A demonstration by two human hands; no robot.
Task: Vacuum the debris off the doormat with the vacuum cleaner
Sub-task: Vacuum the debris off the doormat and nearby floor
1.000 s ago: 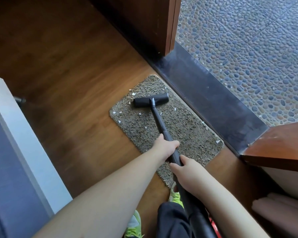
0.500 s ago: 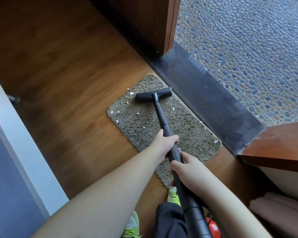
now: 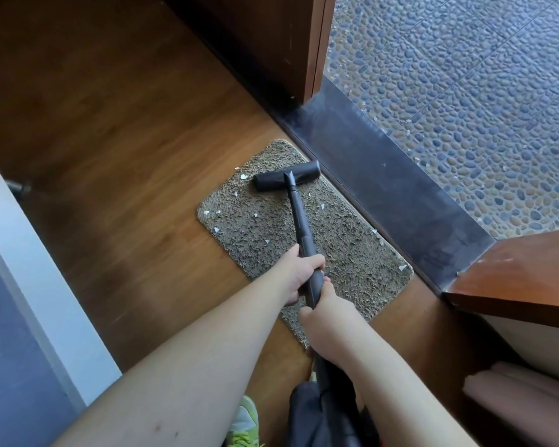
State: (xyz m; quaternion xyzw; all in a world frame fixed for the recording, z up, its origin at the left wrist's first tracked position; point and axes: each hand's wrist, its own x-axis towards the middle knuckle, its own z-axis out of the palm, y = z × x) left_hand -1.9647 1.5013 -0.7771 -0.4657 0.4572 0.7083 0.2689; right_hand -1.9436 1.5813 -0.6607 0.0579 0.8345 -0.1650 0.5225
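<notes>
On the doormat (image 3: 346, 250), vacuum head (image 3: 287, 180) lies beyond both gripping hands

Wood floor (image 3: 117, 162) lying open left of doormat (image 3: 342, 253), dark threshold (image 3: 400, 201) running along its right edge, door frame (image 3: 317, 59) standing far, white panel (image 3: 36, 285) closing near left, wooden ledge (image 3: 513, 279) crowding near right.

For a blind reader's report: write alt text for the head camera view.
Both hands grip a black vacuum wand, left hand ahead of right hand, with the floor head resting at the far end of a brown doormat. White debris flecks dot the mat, mostly along its left side. The mat lies on a wooden floor beside a dark threshold.
</notes>
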